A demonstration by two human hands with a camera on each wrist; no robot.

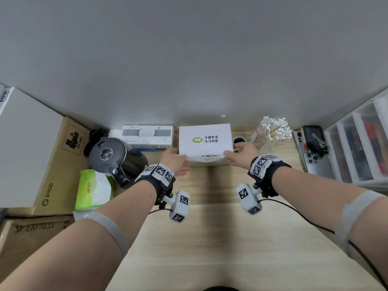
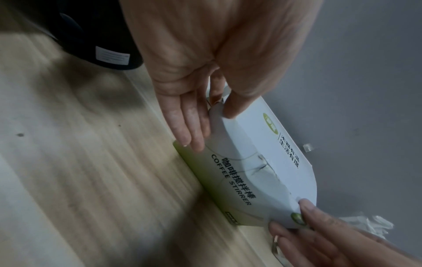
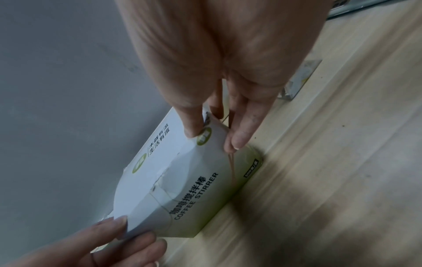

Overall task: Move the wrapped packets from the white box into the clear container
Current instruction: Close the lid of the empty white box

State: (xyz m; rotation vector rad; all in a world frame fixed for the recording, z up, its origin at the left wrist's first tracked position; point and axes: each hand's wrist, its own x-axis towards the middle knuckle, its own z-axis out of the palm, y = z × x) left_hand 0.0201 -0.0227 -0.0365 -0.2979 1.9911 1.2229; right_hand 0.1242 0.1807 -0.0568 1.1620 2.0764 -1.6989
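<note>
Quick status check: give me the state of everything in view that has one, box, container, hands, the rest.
white box: lid down, on the desk, held at both ends
clear container: upright, already crowded with wrapped packets
left hand: grips the box's left end
right hand: grips the box's right end
kettle: lid closed
tissue pack: open, tissue sticking out

Plain grey wall point(image 1: 189, 49) along the far side, matte, evenly lit. Light wood-grain desk point(image 1: 210, 238) abuts it. Cardboard cartons point(image 1: 63, 164) stacked at left; clear plastic drawer unit point(image 1: 361, 148) at right. Soft shadows fall on the desk surface.
</note>
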